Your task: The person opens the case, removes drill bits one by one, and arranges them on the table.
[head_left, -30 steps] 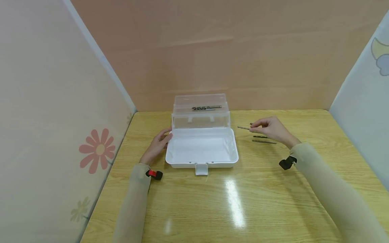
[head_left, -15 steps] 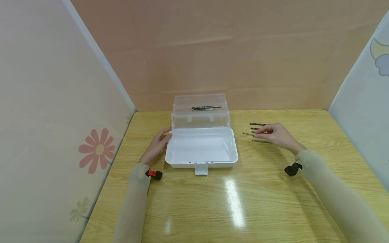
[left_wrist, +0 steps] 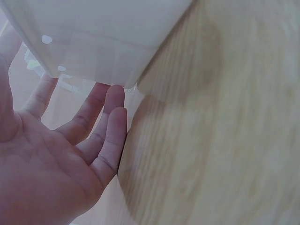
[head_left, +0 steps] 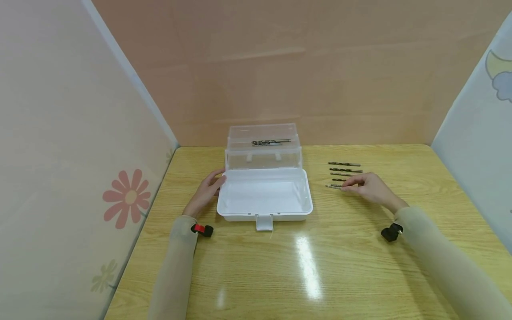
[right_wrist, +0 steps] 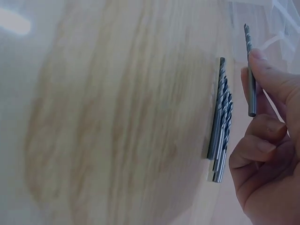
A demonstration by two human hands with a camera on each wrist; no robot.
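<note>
Drill bit: a thin grey metal twist drill bit (right_wrist: pixel 251 70), pinched between the thumb and fingertips of the right hand (head_left: pixel 370 189), lifted a little over the counter just on the box side of that hand
Grip advice: judged from the wrist view, the pinch sits near the smooth shank; holding nearer the middle would likely stop the slim rod from swinging, and keeping it level should help it lie flat when set down
Loose bits: more spiral-fluted steel drill bits (head_left: pixel 345 170) lie in a parallel row on the counter, just beyond the right hand's fingertips, close together but apart from the held one
Box: a white plastic storage box (head_left: pixel 265 195) with its clear hinged lid (head_left: pixel 263 142) raised, glossy and round-cornered, well to the inner side of the right hand; a few bits (head_left: pixel 271 142) rest in the clear upper part
Left hand: the left hand (head_left: pixel 208 191) lies relaxed with straight fingers (left_wrist: pixel 105 124) touching the box's outer corner, grasping nothing
Counter: a pale wood-grain counter (head_left: pixel 320 266), smooth and shiny, so a round bit may roll
</note>
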